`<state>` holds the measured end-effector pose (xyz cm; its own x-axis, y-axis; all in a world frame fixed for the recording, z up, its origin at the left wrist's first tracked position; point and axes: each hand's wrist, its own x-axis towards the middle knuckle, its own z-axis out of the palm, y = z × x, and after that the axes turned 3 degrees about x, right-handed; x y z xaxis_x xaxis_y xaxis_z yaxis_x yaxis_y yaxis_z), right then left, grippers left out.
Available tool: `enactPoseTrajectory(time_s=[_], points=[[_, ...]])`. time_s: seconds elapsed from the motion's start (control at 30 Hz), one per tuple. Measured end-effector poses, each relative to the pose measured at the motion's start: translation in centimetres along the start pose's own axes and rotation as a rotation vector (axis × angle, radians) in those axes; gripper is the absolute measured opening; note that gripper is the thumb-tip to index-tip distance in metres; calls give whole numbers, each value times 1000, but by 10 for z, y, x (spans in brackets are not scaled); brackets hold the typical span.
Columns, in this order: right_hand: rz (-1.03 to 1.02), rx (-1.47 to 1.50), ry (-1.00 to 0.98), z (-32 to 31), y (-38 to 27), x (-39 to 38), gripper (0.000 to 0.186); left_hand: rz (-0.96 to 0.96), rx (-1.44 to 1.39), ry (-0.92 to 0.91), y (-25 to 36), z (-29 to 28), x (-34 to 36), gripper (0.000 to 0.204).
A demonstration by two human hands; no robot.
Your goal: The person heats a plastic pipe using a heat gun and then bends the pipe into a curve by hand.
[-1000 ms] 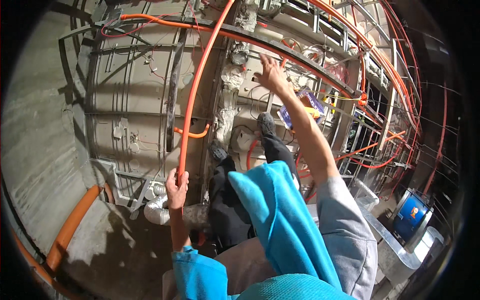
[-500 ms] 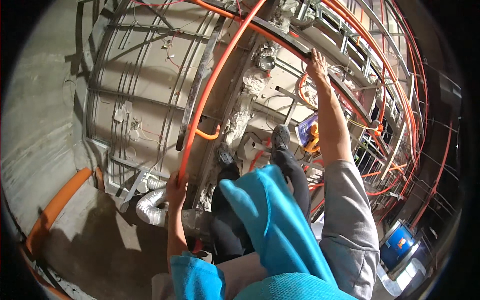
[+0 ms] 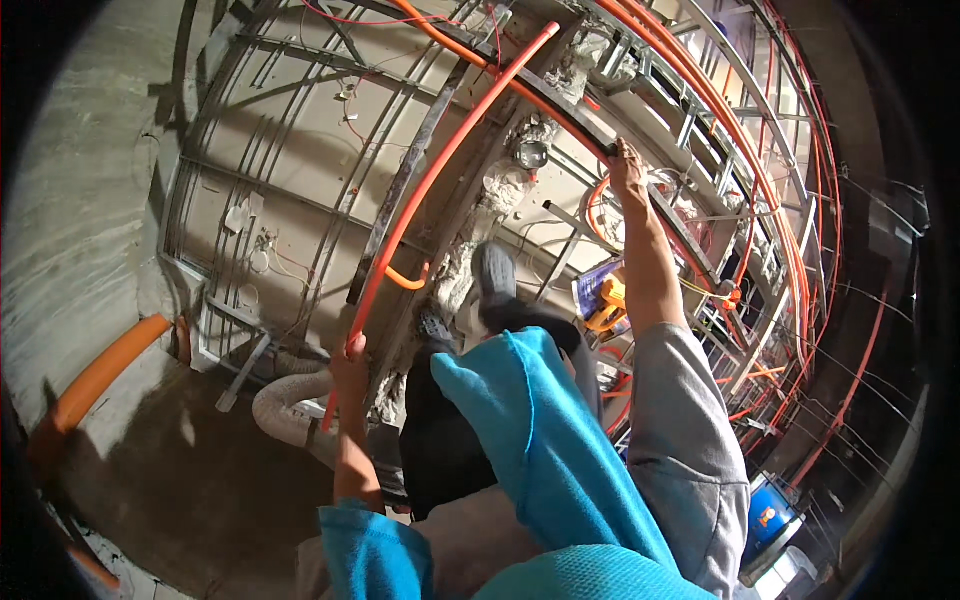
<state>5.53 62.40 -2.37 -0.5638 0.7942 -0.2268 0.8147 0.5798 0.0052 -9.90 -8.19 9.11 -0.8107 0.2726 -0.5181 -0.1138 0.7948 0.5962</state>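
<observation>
A long orange-red plastic pipe (image 3: 440,175) slants across the left middle, its upper end in sight near the top. My left hand (image 3: 350,372) is closed round its lower part, and a short length sticks out below the hand. My right hand (image 3: 628,175) grips the edge of a dark metal rail (image 3: 580,122) at the upper right; some of its fingers are hidden. A second orange pipe (image 3: 545,95) runs along that rail, passing behind the held pipe. A dark metal bar (image 3: 410,185) lies close beside the held pipe.
Metal framing with orange conduits (image 3: 745,130) curves along the right. A silver flexible duct (image 3: 285,405) bends below my left hand. Between the framing sit a yellow tool (image 3: 607,305) and, farther right, a blue bucket (image 3: 770,515). A thick orange pipe (image 3: 105,375) leans at the left wall.
The held pipe has come down, so its upper end shows and its lower end extends past my left hand. My right foot has stepped left. My right hand stays at the rail.
</observation>
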Motion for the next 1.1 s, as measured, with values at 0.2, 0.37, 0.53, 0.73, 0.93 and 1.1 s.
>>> enactPoseTrajectory(time_s=[0.2,0.37,0.53,0.73,0.93,1.1], points=[[-39,112,-18,7,12,3,65,-112,97,35,-23,14,2,49],[-40,133,-7,-15,17,-10,71,-189,29,-26,0,11,18,60],[-85,-108,-415,-50,-8,3,75,-183,60,31,-28,16,21,58],[-26,-8,-292,-28,13,-5,72,-169,41,103,30,1,14,54],[7,9,-417,-48,4,-3,66,-213,-73,68,32,16,-1,41],[52,22,-465,-59,4,-2,61,-356,-403,63,44,27,6,39]])
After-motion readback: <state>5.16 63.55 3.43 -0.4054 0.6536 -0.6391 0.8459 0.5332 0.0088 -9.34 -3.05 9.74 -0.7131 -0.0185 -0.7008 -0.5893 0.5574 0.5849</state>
